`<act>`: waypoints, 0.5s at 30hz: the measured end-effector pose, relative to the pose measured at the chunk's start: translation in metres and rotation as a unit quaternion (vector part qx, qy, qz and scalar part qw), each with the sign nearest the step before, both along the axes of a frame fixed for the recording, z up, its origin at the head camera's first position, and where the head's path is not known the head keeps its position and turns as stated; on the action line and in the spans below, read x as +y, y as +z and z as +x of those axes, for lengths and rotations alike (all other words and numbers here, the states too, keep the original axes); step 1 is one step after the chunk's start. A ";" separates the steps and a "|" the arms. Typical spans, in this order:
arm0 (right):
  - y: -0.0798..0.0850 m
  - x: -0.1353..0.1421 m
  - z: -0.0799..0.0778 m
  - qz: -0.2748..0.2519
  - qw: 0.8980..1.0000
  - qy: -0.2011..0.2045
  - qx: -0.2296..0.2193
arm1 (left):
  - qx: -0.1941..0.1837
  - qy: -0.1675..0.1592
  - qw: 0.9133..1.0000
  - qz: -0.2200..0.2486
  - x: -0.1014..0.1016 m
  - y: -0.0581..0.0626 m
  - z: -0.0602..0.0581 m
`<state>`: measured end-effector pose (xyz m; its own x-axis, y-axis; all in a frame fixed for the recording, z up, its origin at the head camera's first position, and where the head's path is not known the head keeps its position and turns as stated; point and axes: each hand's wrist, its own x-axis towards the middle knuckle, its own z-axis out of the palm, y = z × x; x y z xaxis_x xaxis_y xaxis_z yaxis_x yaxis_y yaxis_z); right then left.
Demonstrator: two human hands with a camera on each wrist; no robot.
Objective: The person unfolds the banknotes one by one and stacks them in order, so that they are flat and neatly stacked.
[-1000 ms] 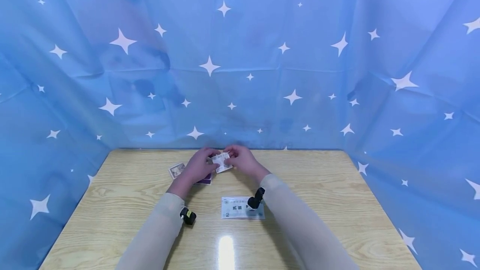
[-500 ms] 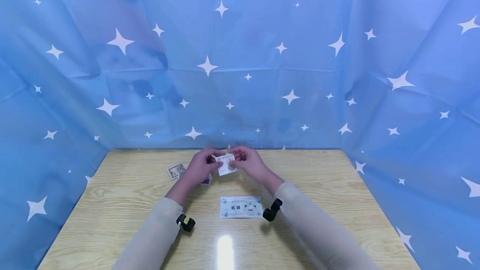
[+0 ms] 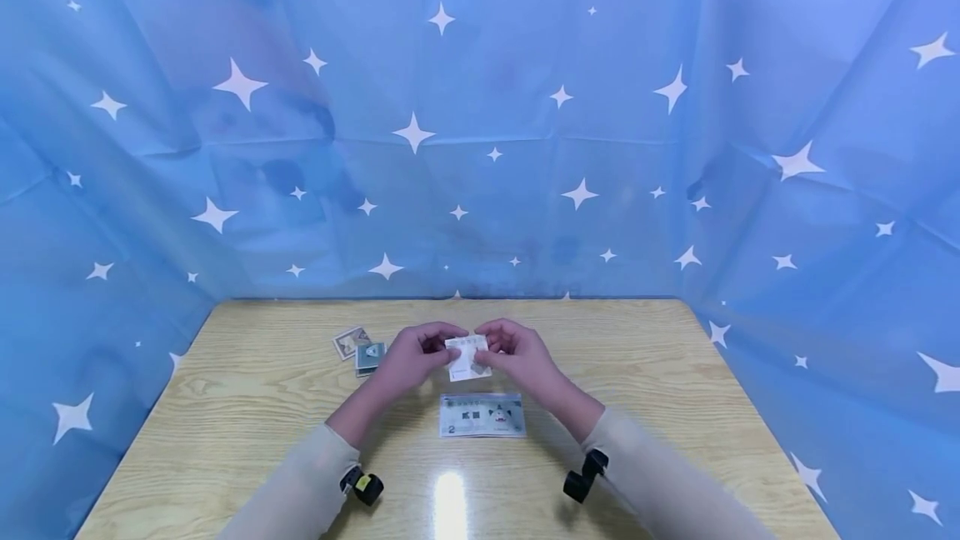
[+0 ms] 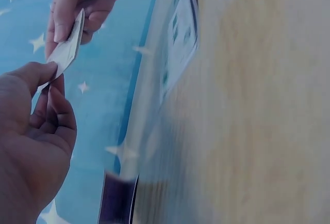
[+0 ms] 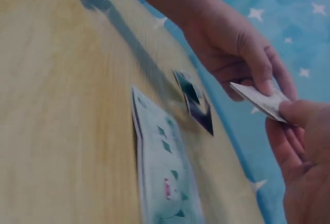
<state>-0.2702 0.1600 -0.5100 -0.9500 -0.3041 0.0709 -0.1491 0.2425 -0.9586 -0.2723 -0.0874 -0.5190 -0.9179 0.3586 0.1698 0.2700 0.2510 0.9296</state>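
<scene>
Between both hands, above the table, is a small white folded play banknote (image 3: pixel 463 363) with faint print. My left hand (image 3: pixel 414 358) pinches its left edge, thumb on top and fingers beneath. At the opposite edge my right hand (image 3: pixel 527 362) pinches it the same way. In the left wrist view the folded note (image 4: pixel 69 51) appears as a thin, layered square, tilted. Just nearer on the table lies a flat, pale green play banknote (image 3: pixel 482 416), marked with a 2 and a cartoon figure. It seems to be a small stack, judging by its edge in the right wrist view.
Left of my left hand lie a small dark green-framed folded note (image 3: pixel 371 355) and a brownish one (image 3: pixel 348 342), close together. Something dark purple (image 5: pixel 200 111) shows beside them in the right wrist view. A blue starred curtain (image 3: pixel 480 148) stands behind the wooden table (image 3: pixel 637 407).
Both hands have drawn the folded note nearer and a little to the right, away from the small notes at left, which are now less covered. The flat note stays put.
</scene>
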 end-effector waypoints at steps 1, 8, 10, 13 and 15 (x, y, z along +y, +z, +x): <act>0.000 0.002 0.004 -0.004 1.000 -0.001 -0.003 | -0.001 -0.001 1.000 0.003 0.002 0.000 0.004; -0.004 0.013 0.031 -0.015 1.000 -0.003 -0.017 | -0.014 0.008 1.000 0.023 0.013 -0.009 0.025; -0.004 0.015 0.037 -0.014 1.000 -0.006 -0.018 | -0.018 0.009 0.999 0.032 0.015 -0.010 0.029; -0.003 0.016 0.044 -0.015 1.000 -0.010 -0.020 | -0.023 0.006 0.999 0.043 0.016 -0.011 0.034; -0.004 0.018 0.047 -0.020 1.000 -0.006 -0.019 | -0.029 0.003 0.998 0.047 0.017 -0.011 0.036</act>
<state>-0.2231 0.1776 -0.5138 -0.9556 -0.2911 0.0462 -0.1098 0.2060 -0.9724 -0.2359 -0.0705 -0.5298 -0.9290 0.3383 0.1497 0.2145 0.1631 0.9630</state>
